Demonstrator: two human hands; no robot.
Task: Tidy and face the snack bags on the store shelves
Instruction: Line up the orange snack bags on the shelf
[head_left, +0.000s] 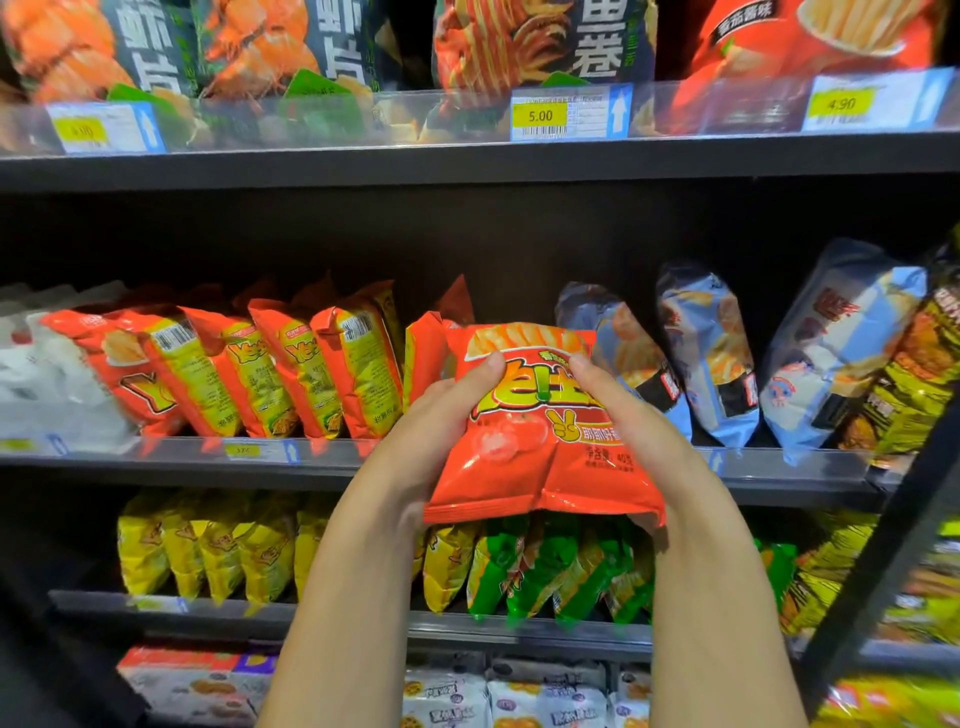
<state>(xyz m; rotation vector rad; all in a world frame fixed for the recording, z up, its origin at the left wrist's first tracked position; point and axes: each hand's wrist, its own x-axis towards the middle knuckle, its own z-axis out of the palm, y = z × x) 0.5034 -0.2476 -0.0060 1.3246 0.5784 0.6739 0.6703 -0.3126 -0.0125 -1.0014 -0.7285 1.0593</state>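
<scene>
Head view, centre frame: left hand (441, 413) and right hand (631, 415) both clasp the red bag (535, 457) by its sides, thumbs on front, before the middle shelf (130, 467). Looks light, puffy, slick, chips brittle, so hold edges and don't squeeze. Mid left, red row (291, 374) leans

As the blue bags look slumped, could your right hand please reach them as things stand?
Probably not yet: the right hand grips the red bag with the left hand. Nothing stands between it and the blue bags beside it, so once freed, likely yes.
</scene>
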